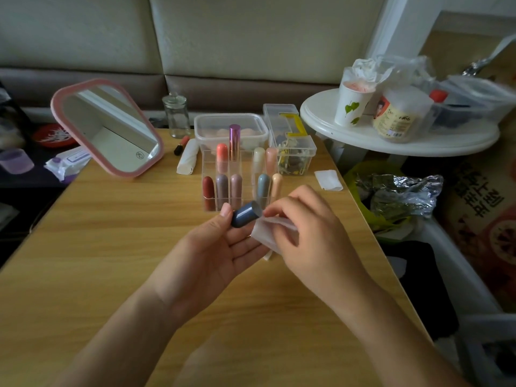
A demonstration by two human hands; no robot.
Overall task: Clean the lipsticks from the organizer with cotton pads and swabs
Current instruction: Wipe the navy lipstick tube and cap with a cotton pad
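My left hand [220, 247] holds a dark blue lipstick [245, 217] between thumb and fingers, palm up, just in front of the clear organizer [208, 202]. Against the tube's flat end, my right hand [304, 227] pinches a white cotton pad [264, 231]. Several lipsticks stand upright in the organizer: red [208, 187], mauve [222, 187], pink [236, 185], grey-blue [263, 185], peach [277, 184], coral [222, 157] and a tall purple metallic one [234, 141]. Another cotton pad [328, 180] lies on the table to the right.
A pink-framed mirror [107, 127] leans at the back left of the wooden table [111, 247]. Behind the organizer are a lidded plastic box [230, 129], a clear box of small items [293, 146], a glass jar [176, 114] and a loose lipstick [181, 146]. A white round side table [391, 135] stands right.
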